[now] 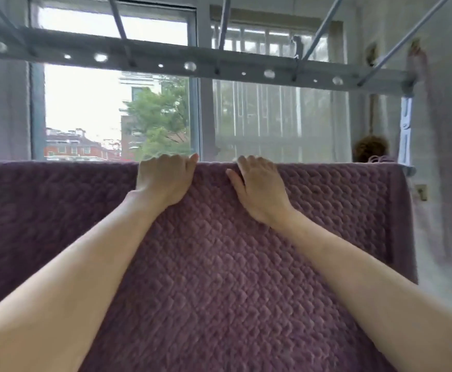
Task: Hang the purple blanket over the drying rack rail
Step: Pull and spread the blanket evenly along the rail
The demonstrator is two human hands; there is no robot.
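The purple blanket (219, 264), quilted with a diamond pattern, hangs over a horizontal rail and fills the lower half of the view. The rail is hidden under the fold; only its grey end (409, 170) pokes out at the right. My left hand (165, 181) lies on the blanket's top edge with its fingers curled over the fold. My right hand (257, 189) rests flat on the cloth just right of it, fingertips at the fold. The two hands are about a hand's width apart.
A grey overhead rack bar (219, 67) with round holes crosses above, with thin rods slanting up from it. Behind are a window (112, 108), a sheer curtain (273, 122) and, at the right, a wall with a white bracket (405, 130).
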